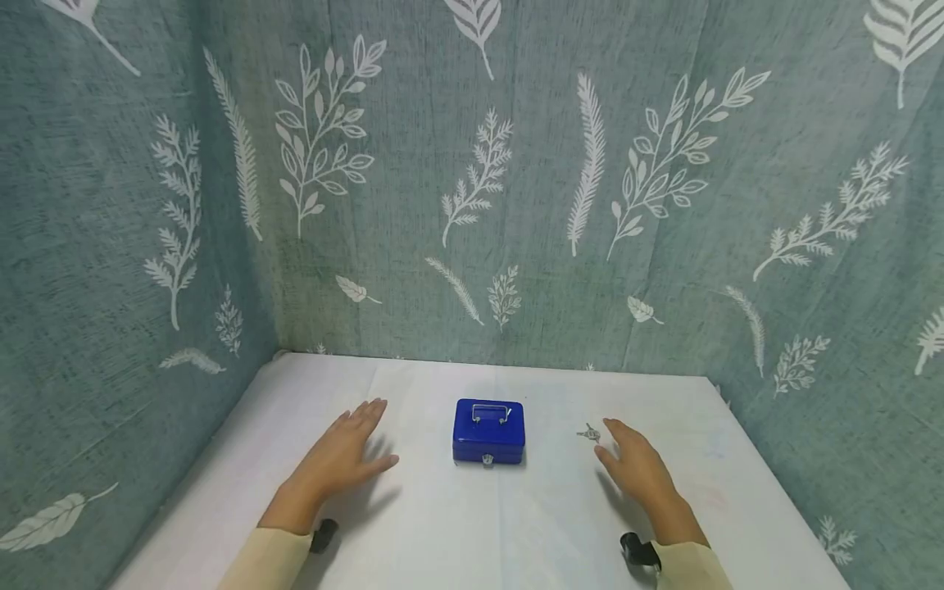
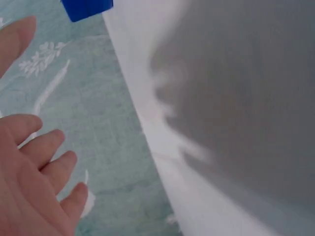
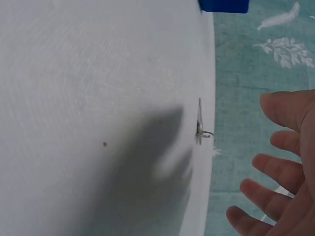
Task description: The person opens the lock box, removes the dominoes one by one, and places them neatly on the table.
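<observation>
A blue metal cash box (image 1: pixel 488 433) stands on the white table, its lid down and a wire handle (image 1: pixel 490 412) on top. A silver lock (image 1: pixel 487 460) shows on its front face. To its right lies a small bunch of keys (image 1: pixel 589 433) on a ring, also seen in the right wrist view. My right hand (image 1: pixel 640 469) hovers just right of the keys, fingers extended and holding nothing. My left hand (image 1: pixel 339 455) is held over the table left of the box, fingers spread and thumb toward the box. Only a lower corner of the cash box (image 2: pixel 87 7) enters the left wrist view.
The white cloth-covered table (image 1: pixel 442 533) meets a green leaf-patterned curtain (image 1: pixel 472 205) at the back and along both sides. A dark wrist camera (image 1: pixel 638 551) is strapped under the right wrist, another (image 1: pixel 324 536) under the left. A tiny brown speck (image 3: pixel 105 144) marks the cloth.
</observation>
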A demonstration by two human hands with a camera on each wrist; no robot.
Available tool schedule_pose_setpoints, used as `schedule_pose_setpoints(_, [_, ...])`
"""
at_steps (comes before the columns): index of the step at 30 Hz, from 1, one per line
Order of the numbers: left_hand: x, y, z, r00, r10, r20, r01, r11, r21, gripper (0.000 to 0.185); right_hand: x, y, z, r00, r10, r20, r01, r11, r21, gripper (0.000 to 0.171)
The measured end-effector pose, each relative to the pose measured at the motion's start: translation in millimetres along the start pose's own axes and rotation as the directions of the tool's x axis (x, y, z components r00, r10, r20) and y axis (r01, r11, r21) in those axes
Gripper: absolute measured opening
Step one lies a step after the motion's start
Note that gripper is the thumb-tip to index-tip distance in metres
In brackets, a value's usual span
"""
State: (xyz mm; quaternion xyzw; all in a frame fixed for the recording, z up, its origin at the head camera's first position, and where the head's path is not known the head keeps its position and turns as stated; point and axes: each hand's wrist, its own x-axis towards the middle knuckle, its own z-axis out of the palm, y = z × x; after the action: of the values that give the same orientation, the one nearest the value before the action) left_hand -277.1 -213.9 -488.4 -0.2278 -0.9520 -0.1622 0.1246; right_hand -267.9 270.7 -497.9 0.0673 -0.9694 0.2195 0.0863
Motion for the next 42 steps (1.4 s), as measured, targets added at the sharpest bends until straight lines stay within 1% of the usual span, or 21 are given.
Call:
schedule_pose_setpoints(3, [3.2,0.0,3.9,1.000,-0.005,-0.010,0.005,0.998,-0.059,0.089,3,2,3,1.000,-0.009,0.007,0.009,1.000,-0.006,0.056])
schedule_pose_setpoints(5, [5.6,0.9,5.4,1.000,-0.023,0.001,0.023,0.994,-0.109,0.089,6,3,5,1.000,-0.009,-0.002,0.009,1.000,-0.006,0.053])
schedule_pose_setpoints(7, [6.4,2.3,5.3,0.998,-0.057,0.023,0.060,0.987,-0.151,0.088,10,2,7,1.000,-0.003,0.002,0.003,1.000,0.006,0.050])
schedule_pose_setpoints(10, [7.4,4.1,3.9,0.992,-0.112,0.058,0.122,0.971,-0.204,0.085,16,-1,11,1.000,0.022,0.020,-0.023,0.999,0.043,0.045])
schedule_pose_setpoints(13, [11.8,4.6,4.7,0.984,-0.148,0.096,0.167,0.957,-0.237,0.079,21,-3,15,0.998,0.051,0.027,-0.053,0.997,0.063,0.039])
schedule_pose_setpoints(15, [17.2,4.5,7.8,0.978,-0.161,0.136,0.192,0.947,-0.257,0.073,24,-2,17,0.997,0.074,0.029,-0.076,0.995,0.064,0.036])
schedule_pose_setpoints(18, [25.2,5.3,14.9,0.963,-0.179,0.200,0.233,0.928,-0.291,0.065,26,2,20,0.993,0.101,0.053,-0.104,0.993,0.060,0.034])
schedule_pose_setpoints(20, [30.2,7.1,19.2,0.958,-0.181,0.224,0.248,0.914,-0.320,0.060,28,4,22,0.991,0.114,0.076,-0.118,0.991,0.055,0.034])
schedule_pose_setpoints(21, [32.6,8.5,21.1,0.956,-0.183,0.228,0.253,0.907,-0.336,0.059,29,5,23,0.990,0.118,0.080,-0.123,0.991,0.051,0.035])
schedule_pose_setpoints(24, [40.2,13.1,25.0,0.958,-0.177,0.224,0.251,0.897,-0.364,0.057,32,6,26,0.988,0.130,0.086,-0.134,0.990,0.046,0.034])
schedule_pose_setpoints(28, [49.3,18.5,30.7,0.962,-0.183,0.202,0.250,0.887,-0.388,0.055,35,6,27,0.988,0.132,0.077,-0.135,0.990,0.044,0.033])
schedule_pose_setpoints(32, [53.9,24.5,37.8,0.967,-0.182,0.180,0.247,0.851,-0.464,0.053,38,7,28,0.992,0.109,0.065,-0.112,0.993,0.038,0.033])
schedule_pose_setpoints(35, [58.8,28.8,44.1,0.968,-0.176,0.179,0.244,0.826,-0.508,0.054,42,9,29,0.994,0.097,0.058,-0.099,0.995,0.027,0.032])
schedule_pose_setpoints(40, [72.1,33.2,53.4,0.971,-0.170,0.167,0.235,0.803,-0.548,0.056,49,10,28,0.994,0.100,0.048,-0.100,0.995,0.005,0.026])
schedule_pose_setpoints(42, [77.4,33.8,56.3,0.971,-0.173,0.167,0.238,0.789,-0.567,0.056,51,10,27,0.993,0.104,0.053,-0.104,0.995,-0.007,0.025])
